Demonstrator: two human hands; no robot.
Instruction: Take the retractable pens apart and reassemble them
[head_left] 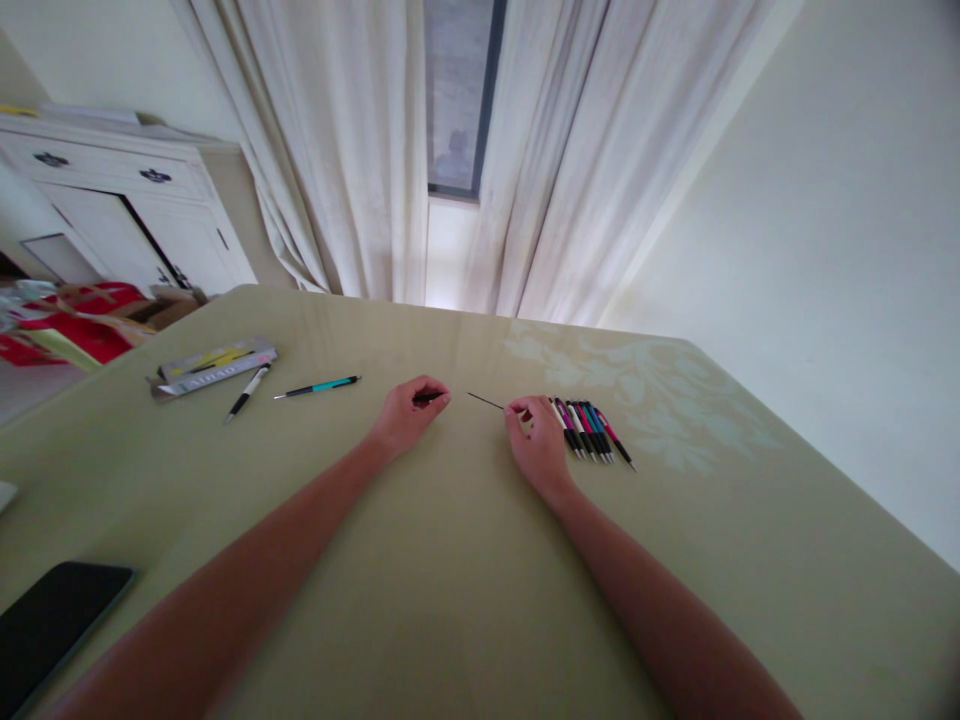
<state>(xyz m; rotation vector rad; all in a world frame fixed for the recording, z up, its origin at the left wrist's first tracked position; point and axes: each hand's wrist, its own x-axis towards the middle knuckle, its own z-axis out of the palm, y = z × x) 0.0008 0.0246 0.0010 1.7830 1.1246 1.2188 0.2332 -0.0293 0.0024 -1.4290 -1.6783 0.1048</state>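
Observation:
My left hand [411, 415] is closed, fingers curled round a black pen part [427, 398] that is mostly hidden in the grip. A short gap to the right, my right hand [538, 440] pinches a thin dark pen refill [486, 400] between thumb and fingertips; its free end points left toward the left hand. Just beyond the right hand lies a row of several click pens [589, 430] with coloured barrels and black grips, tips toward me. Left of the left hand are a turquoise and black pen [319, 387] and a white and black pen [247, 392].
An opened pen box [217, 368] with yellow markings lies at the table's far left. A dark phone [64, 625] rests at the near left. Beyond the pale green table [465, 570] are curtains [360, 150], a white cabinet [135, 200] and red bags [90, 320].

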